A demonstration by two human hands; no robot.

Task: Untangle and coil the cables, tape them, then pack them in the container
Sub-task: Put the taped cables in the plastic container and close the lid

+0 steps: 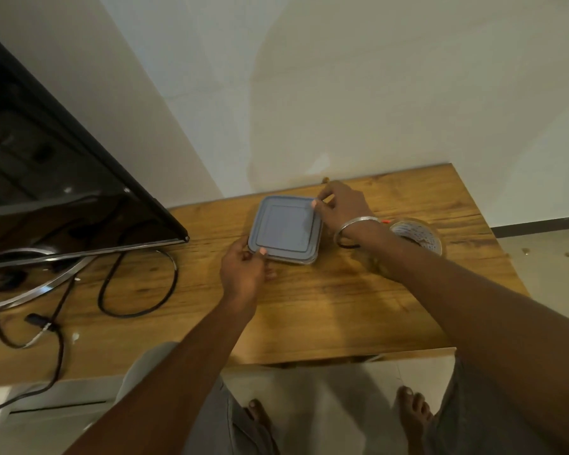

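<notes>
A square container with a grey-blue lid (284, 229) sits closed on the wooden table (342, 307). My left hand (243, 270) grips its near left corner, thumb on the lid's edge. My right hand (340, 205) holds the far right corner, thumb pressed on the lid's rim. A roll of clear tape (418, 236) stands on the table just right of my right wrist. The lid hides whatever is in the container.
A black TV (63, 178) on a curved metal stand (46, 280) fills the table's left side. Black cables (138, 310) trail from it across the wood and over the front edge. A white wall backs the table. My bare feet are below.
</notes>
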